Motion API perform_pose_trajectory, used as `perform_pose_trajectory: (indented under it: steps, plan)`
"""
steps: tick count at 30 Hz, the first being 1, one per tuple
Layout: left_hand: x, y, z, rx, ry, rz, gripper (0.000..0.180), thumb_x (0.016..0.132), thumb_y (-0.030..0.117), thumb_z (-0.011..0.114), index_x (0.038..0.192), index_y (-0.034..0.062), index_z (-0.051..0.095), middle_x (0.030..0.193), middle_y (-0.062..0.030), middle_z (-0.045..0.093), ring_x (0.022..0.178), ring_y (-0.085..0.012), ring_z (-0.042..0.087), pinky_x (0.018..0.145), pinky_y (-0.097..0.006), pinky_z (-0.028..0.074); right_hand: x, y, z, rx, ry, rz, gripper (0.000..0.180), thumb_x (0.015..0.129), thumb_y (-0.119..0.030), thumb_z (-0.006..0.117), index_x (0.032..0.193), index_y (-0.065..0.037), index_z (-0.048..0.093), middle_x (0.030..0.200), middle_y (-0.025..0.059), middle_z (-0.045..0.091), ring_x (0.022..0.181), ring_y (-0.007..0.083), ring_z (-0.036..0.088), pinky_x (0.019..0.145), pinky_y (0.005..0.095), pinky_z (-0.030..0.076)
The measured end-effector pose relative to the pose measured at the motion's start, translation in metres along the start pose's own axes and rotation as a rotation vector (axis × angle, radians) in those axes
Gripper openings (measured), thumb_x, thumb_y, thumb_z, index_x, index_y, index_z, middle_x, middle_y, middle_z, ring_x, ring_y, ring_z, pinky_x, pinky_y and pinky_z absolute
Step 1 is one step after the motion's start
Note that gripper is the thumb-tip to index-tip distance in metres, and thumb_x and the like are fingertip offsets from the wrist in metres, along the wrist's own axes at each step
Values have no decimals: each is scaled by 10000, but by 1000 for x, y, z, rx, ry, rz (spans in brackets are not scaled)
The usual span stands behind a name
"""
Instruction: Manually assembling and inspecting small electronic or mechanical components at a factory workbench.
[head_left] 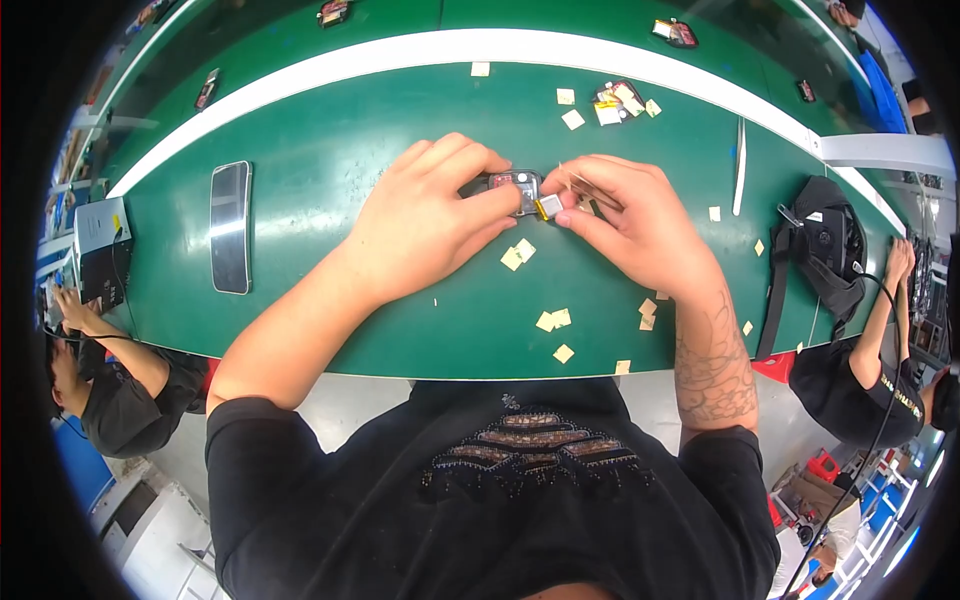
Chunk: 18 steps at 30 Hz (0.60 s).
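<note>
My left hand (425,215) is closed on a small black electronic housing (529,187) that has a red part inside. It holds the housing down near the middle of the green table, its fingers covering much of it. In my right hand (645,220) a small silver battery cell (550,206) with a yellow end is pinched between thumb and fingers. The cell is right beside the housing; whether they touch I cannot tell. Something thin and pointed, like tweezers (590,188), also shows among the right fingers. Cream paper squares (517,254) lie just below the hands.
A phone-like black slab (231,228) lies at the left. More paper squares are scattered at right, and a pile of small battery parts (618,103) is farther back. A black bag (825,245) sits at the right edge. A white strip (440,47) crosses the far side. Other people work at both sides.
</note>
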<state>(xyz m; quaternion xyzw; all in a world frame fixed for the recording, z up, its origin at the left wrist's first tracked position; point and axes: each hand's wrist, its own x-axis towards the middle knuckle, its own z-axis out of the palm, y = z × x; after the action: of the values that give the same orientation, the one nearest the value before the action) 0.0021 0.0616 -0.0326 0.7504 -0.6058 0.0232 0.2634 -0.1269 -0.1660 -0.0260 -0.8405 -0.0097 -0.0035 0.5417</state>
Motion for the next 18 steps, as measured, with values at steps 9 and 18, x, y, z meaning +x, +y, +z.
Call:
perform_pose_trajectory:
  steps: [9, 18]
  plan:
    - [-2, 3, 2, 90, -19, 47, 295, 788, 157, 877, 1046, 121, 738, 1146, -58, 666, 1031, -277, 657, 862, -421, 540, 3, -16, 9, -240, 74, 3, 186, 981, -50, 702, 1165, -37, 725, 993, 140, 709, 890, 364, 721, 785, 433, 593]
    - [-5, -1, 6, 57, 23, 66, 286, 781, 148, 878, 1019, 96, 728, 1119, -67, 680, 995, -280, 668, 840, -421, 547, 5, -23, 30, -418, 84, 0, 190, 987, -77, 697, 1175, -96, 719, 1047, 107, 709, 919, 395, 720, 788, 489, 589]
